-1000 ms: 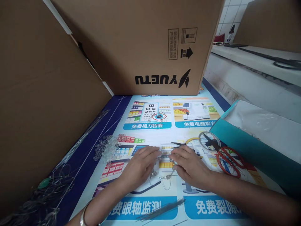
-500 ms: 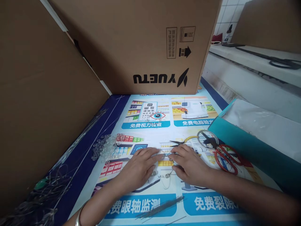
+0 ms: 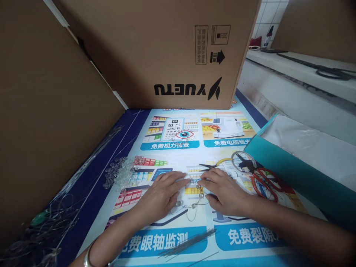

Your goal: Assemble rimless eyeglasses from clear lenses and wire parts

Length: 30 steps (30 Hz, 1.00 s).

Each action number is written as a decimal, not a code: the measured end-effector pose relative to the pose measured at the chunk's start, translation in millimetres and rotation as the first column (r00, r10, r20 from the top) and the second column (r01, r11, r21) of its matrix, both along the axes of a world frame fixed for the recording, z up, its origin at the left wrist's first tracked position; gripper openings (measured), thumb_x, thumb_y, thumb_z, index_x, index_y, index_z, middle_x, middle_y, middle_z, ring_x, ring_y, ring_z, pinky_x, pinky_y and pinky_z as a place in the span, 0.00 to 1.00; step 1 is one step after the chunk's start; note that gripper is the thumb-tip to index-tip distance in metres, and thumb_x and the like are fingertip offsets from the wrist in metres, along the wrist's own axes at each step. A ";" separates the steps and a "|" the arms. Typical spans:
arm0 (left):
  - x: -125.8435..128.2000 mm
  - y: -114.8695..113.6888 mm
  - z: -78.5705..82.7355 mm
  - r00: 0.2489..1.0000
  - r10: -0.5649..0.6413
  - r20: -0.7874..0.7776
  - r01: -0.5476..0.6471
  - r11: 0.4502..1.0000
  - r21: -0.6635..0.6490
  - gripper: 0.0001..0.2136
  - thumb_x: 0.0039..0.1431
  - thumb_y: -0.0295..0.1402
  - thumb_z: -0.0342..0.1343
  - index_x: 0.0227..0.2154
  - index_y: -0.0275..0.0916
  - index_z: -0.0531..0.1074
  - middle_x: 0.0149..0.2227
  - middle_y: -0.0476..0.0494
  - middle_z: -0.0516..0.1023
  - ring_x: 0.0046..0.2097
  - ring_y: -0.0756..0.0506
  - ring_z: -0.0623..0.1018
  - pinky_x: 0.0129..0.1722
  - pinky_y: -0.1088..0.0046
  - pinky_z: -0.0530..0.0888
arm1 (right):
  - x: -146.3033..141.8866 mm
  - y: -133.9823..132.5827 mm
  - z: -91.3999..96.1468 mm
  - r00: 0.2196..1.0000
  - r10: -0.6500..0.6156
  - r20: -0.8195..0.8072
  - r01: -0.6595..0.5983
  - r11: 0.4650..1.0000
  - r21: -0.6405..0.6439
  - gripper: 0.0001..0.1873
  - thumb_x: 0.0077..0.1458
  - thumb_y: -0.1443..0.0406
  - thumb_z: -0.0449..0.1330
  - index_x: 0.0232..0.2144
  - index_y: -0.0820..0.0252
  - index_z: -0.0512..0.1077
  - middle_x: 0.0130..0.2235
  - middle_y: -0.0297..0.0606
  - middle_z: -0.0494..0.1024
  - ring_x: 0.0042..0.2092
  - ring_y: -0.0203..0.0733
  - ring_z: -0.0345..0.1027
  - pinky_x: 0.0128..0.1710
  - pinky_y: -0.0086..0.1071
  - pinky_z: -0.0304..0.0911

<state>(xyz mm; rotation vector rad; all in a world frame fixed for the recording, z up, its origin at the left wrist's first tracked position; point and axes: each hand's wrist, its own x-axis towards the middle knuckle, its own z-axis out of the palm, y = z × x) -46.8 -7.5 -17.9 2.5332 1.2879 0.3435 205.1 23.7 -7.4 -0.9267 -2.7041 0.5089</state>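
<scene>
Between my hands lies a thin wire with several clear round beads (image 3: pixel 194 205), its loops spreading over the printed mat. My left hand (image 3: pixel 167 193) is closed, thumb and fingertips pinching one part of the wire. From the other side my right hand (image 3: pixel 225 189) pinches the wire too, with beads just beside its fingertips. Where exactly each fingertip grips is too fine to make out. Just beyond the right fingers are pliers (image 3: pixel 207 167) with a yellow handle. A bundle of straight wires (image 3: pixel 189 243) rests nearer to me.
A heap of clear beads (image 3: pixel 119 172) sits left of my hands. Red-handled scissors (image 3: pixel 264 180) lie at right, over a round ring (image 3: pixel 233 159), beside a teal box (image 3: pixel 289 163). Cardboard (image 3: pixel 155 48) stands behind. Tangled wire pieces (image 3: pixel 52 222) lie at lower left.
My fingertips have drawn slightly apart, and more of the beaded wire shows between them. The whole view has shifted a little; other things lie as before.
</scene>
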 end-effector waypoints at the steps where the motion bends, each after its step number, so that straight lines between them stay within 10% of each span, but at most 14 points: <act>1: 0.0 0.2 -0.6 1.000 0.005 0.010 -0.005 1.000 0.001 0.23 0.58 0.24 0.44 0.56 0.46 0.58 0.56 0.43 0.62 0.56 0.40 0.61 0.53 0.56 0.61 | 0.1 -0.2 0.1 1.000 -0.003 -0.004 0.003 1.000 -0.001 0.23 0.48 0.67 0.54 0.49 0.58 0.65 0.49 0.41 0.66 0.51 0.49 0.53 0.50 0.47 0.53; 18: -14.9 4.7 -2.8 0.840 0.213 0.499 -0.226 0.973 -0.034 0.11 0.58 0.26 0.48 0.41 0.41 0.71 0.41 0.42 0.73 0.47 0.45 0.71 0.46 0.66 0.69 | 1.6 0.8 -1.8 0.999 -0.018 -0.034 0.018 1.000 -0.018 0.23 0.49 0.66 0.55 0.49 0.61 0.65 0.50 0.43 0.66 0.51 0.48 0.54 0.52 0.44 0.53; 30: -6.7 3.4 0.5 0.970 0.012 0.241 -0.026 0.998 0.057 0.19 0.55 0.21 0.46 0.46 0.46 0.69 0.42 0.43 0.71 0.46 0.43 0.69 0.44 0.62 0.67 | 0.9 0.6 0.8 0.999 -0.011 -0.041 0.011 1.000 -0.012 0.21 0.48 0.66 0.55 0.48 0.59 0.66 0.48 0.43 0.67 0.50 0.49 0.55 0.50 0.45 0.55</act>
